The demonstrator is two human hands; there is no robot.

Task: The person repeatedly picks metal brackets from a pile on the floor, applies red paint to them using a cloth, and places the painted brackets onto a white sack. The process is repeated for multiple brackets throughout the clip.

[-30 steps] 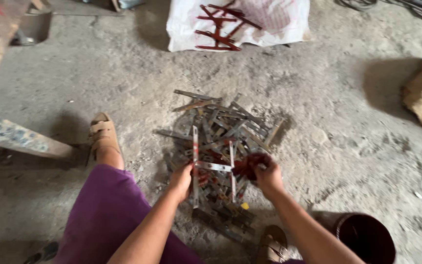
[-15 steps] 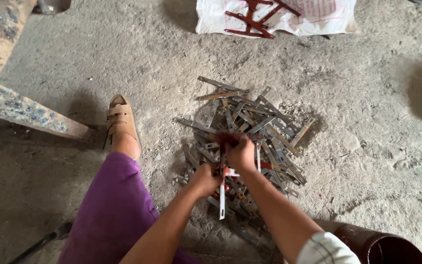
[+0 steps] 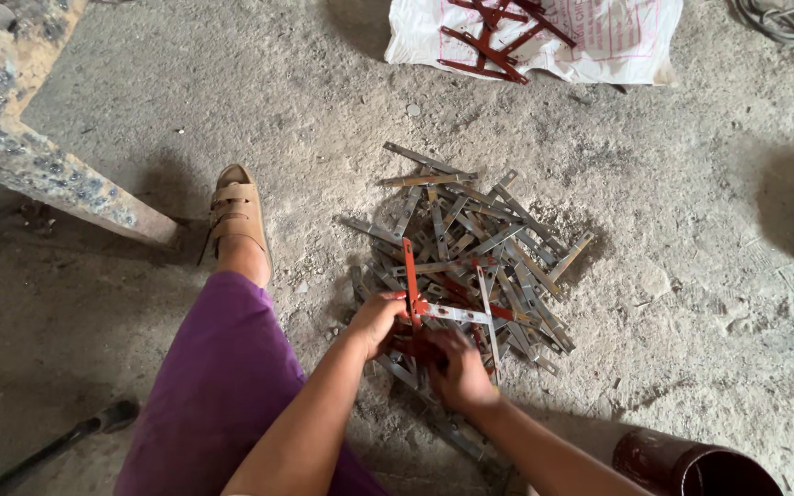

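1. Head view: at the near edge of a heap of metal strips (image 3: 470,266) on the concrete floor (image 3: 691,230), the left hand (image 3: 377,320) has its fingers clamped on a red strip (image 3: 409,276), standing upright.
2. The right hand (image 3: 457,372) presses into the heap's near side, its fingers curled, grip unclear.
3. Sorting looks underway; lifting the red strip clear calls for a firm pinch. The strips are thin, flat, grey or rust-red.

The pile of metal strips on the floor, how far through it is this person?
Done: a few red assembled pieces lie on the white sack. In hand: left hand and right hand hold a red strip crossed with a grey strip. Left: most of the pile of metal strips.
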